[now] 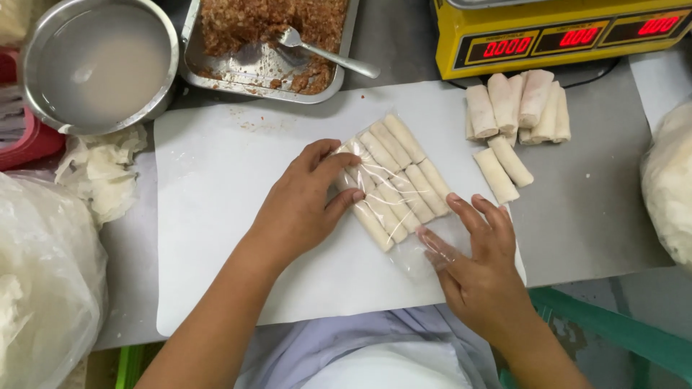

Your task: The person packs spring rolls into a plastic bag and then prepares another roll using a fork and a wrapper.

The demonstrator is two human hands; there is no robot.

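A clear plastic bag of several pale uncooked rolls [395, 180] lies slanted on a white board [216, 238]. My left hand [306, 205] rests on the bag's left side, fingers pressing its near end rows. My right hand [479, 263] lies flat with spread fingers on the bag's empty open end at the lower right, touching the clear film.
A loose pile of the same rolls [515, 108] lies right of the board, below a yellow scale [562, 32]. At the back stand a metal tray of brown filling with a spoon [270, 43] and a bowl of cloudy liquid [97, 65]. Plastic bags sit at the left [43, 281] and right [670, 180].
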